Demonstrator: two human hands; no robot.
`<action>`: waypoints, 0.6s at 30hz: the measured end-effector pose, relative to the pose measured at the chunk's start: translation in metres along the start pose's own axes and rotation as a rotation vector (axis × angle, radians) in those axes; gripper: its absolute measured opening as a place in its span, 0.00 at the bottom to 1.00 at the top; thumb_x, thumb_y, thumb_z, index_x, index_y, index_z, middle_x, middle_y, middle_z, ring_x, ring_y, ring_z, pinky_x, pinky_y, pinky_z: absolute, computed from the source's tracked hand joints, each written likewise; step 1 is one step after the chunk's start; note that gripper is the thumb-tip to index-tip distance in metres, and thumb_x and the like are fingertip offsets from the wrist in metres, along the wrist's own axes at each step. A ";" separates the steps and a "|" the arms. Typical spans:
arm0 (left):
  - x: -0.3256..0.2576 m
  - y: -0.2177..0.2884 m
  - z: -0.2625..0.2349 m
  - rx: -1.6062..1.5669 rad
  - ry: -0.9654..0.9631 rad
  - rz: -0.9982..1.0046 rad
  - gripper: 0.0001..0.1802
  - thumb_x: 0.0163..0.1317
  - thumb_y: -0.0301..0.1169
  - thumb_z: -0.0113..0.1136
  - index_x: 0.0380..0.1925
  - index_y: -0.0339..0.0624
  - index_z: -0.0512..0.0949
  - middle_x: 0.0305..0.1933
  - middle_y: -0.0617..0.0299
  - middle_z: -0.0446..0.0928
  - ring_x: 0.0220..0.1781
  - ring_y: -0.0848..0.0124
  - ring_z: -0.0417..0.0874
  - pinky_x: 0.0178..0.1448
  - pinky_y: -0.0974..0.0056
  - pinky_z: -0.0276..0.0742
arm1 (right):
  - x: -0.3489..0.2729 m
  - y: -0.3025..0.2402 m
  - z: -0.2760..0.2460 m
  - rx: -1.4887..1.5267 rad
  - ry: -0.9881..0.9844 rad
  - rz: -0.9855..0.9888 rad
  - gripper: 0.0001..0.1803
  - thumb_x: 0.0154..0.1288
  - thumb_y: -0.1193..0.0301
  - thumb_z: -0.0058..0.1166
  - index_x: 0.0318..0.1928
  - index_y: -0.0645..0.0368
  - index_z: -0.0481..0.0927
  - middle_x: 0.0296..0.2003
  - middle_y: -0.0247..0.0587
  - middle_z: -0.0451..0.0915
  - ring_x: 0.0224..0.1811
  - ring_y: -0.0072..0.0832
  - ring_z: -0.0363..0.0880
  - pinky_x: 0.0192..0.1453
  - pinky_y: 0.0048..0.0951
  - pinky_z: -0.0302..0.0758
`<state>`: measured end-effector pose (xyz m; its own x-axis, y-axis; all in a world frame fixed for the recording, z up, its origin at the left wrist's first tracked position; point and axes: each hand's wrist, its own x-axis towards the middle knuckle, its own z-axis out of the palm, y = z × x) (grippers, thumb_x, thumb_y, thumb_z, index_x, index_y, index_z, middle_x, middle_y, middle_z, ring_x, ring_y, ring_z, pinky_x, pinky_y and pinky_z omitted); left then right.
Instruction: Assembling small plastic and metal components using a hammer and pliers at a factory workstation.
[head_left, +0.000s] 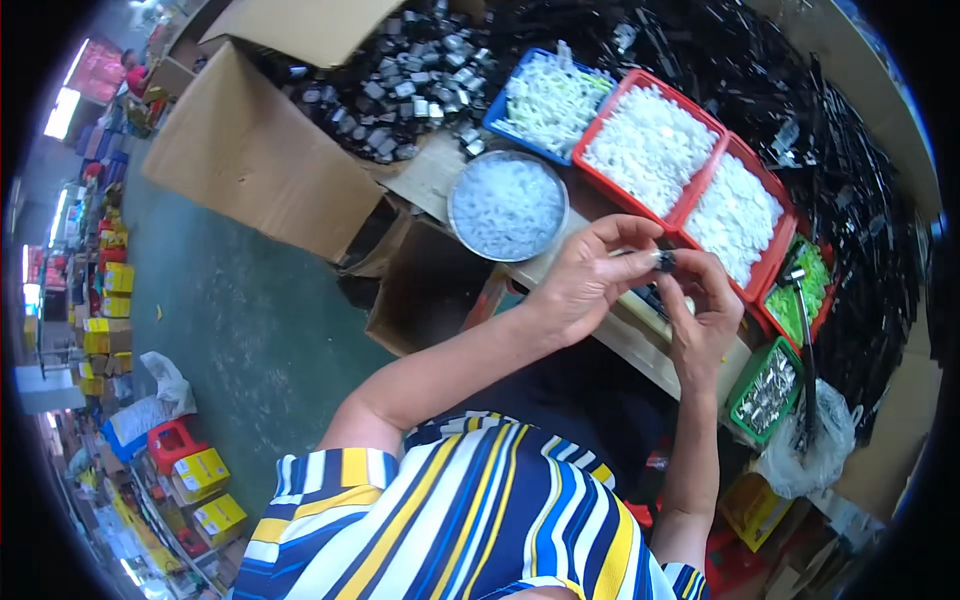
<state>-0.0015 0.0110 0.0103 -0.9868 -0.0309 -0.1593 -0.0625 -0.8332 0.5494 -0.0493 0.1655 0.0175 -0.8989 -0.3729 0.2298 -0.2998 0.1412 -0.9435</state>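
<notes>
Above the bench edge (640, 335), my left hand (592, 278) and my right hand (703, 308) meet fingertip to fingertip. Both pinch a small black part (666, 261); its exact kind is hidden by the fingers. Just beyond them stand two red bins of small white plastic pieces, one at the middle (722, 132) and one to its right (790, 215). A clear round tub (508, 205) of whitish translucent pieces sits left of my left hand. Right of my right hand is a green bin (742, 410) with small shiny metal parts.
A blue bin (490, 118) holds pale strips. Bright green pieces (805, 290) lie beside a hammer (793, 276). Silvery blocks (400, 85) and black strips (850, 150) heap at the back. A cardboard box (260, 150) stands left; a clear plastic bag (815, 445) hangs right.
</notes>
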 end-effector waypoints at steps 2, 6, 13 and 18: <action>-0.004 0.001 -0.004 0.003 0.001 0.014 0.16 0.65 0.18 0.59 0.52 0.39 0.76 0.46 0.63 0.76 0.48 0.75 0.81 0.57 0.70 0.79 | 0.001 -0.003 0.001 -0.016 -0.032 -0.014 0.11 0.57 0.78 0.64 0.42 0.62 0.82 0.38 0.34 0.80 0.40 0.22 0.77 0.38 0.22 0.69; -0.009 0.005 -0.006 0.105 -0.026 0.034 0.15 0.65 0.21 0.61 0.51 0.41 0.76 0.47 0.62 0.77 0.50 0.73 0.81 0.60 0.67 0.77 | 0.002 -0.007 0.001 -0.020 -0.055 -0.038 0.12 0.54 0.77 0.67 0.40 0.62 0.81 0.38 0.35 0.80 0.41 0.24 0.78 0.38 0.23 0.70; -0.013 0.002 0.008 0.369 0.043 0.004 0.12 0.68 0.27 0.61 0.49 0.35 0.79 0.42 0.60 0.82 0.44 0.77 0.83 0.51 0.73 0.79 | -0.002 -0.004 -0.004 -0.426 0.065 -0.409 0.15 0.47 0.78 0.69 0.38 0.61 0.81 0.35 0.41 0.79 0.39 0.36 0.79 0.39 0.31 0.72; -0.010 -0.001 0.002 0.307 -0.004 -0.070 0.17 0.68 0.24 0.60 0.56 0.34 0.74 0.45 0.57 0.82 0.47 0.75 0.83 0.53 0.72 0.80 | -0.011 -0.008 -0.007 -0.593 -0.038 -0.430 0.18 0.50 0.77 0.68 0.44 0.59 0.80 0.39 0.42 0.78 0.42 0.37 0.79 0.44 0.37 0.72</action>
<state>0.0086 0.0132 0.0127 -0.9791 0.0234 -0.2021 -0.1717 -0.6275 0.7594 -0.0391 0.1753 0.0247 -0.6547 -0.5372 0.5318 -0.7556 0.4439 -0.4818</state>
